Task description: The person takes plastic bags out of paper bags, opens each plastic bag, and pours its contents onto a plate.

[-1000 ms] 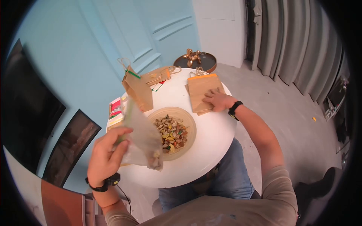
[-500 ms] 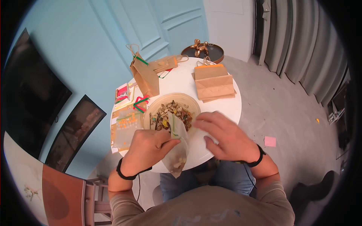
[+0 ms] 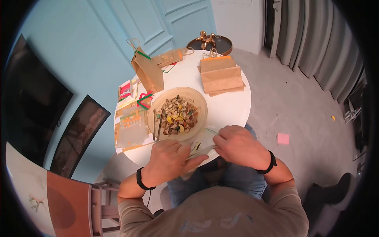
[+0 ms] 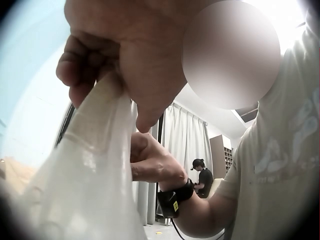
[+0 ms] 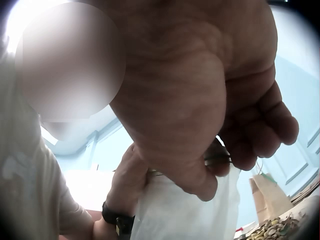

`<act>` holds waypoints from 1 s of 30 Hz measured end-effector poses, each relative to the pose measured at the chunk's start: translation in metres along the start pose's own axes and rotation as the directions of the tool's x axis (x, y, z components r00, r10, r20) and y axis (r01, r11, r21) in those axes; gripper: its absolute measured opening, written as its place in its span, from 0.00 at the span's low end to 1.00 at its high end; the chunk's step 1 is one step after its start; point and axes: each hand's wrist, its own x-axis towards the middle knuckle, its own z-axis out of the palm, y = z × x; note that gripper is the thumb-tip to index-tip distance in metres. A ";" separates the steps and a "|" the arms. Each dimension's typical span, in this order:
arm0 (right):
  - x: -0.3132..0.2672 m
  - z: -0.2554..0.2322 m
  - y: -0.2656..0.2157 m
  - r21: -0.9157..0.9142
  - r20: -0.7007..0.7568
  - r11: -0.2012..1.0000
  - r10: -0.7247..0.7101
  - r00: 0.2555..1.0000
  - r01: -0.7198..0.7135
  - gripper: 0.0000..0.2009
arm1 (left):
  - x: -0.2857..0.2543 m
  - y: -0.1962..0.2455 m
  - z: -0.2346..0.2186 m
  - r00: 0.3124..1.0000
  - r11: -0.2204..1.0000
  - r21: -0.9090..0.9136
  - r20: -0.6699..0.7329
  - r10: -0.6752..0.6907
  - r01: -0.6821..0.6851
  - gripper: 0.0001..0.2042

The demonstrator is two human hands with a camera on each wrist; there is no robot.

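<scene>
Both hands hold a small clear plastic bag (image 3: 202,146) at the near edge of the round white table (image 3: 233,108). My left hand (image 3: 184,155) pinches the bag's left end and my right hand (image 3: 220,139) pinches its right end. In the left wrist view, thumb and fingers pinch the bag (image 4: 95,170), with the right hand (image 4: 150,162) beyond. The right wrist view has the fingers curled on the bag's top edge (image 5: 192,210). Just beyond the hands stands a wide bowl (image 3: 197,100) of mixed dried pieces (image 3: 178,115).
An upright brown paper bag (image 3: 148,72) stands at the table's far left. Flat paper bags (image 3: 221,77) lie at the far right. Clear zip bags and coloured cards (image 3: 132,124) lie left of the bowl. A gold balloon-dog figure (image 3: 207,38) sits on a dark tray behind.
My right hand left the flat paper bags and came to the plastic bag. My left hand brought the bag from high on the left down to the table's near edge.
</scene>
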 end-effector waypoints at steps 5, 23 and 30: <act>-0.022 0.007 0.005 -0.064 -0.041 0.990 0.126 0.991 -0.128 0.06 | -0.024 -0.002 0.005 0.993 0.995 0.038 0.075 -0.094 0.091 0.22; -0.041 0.005 -0.011 0.163 -0.120 0.987 0.006 0.993 0.014 0.14 | 0.016 0.007 -0.008 0.712 0.999 -0.013 0.701 0.039 -0.042 0.11; -0.059 0.018 -0.003 0.428 -0.294 0.893 0.286 0.912 -0.143 0.16 | 0.025 0.016 -0.008 0.777 0.962 -0.211 0.571 0.266 -0.174 0.12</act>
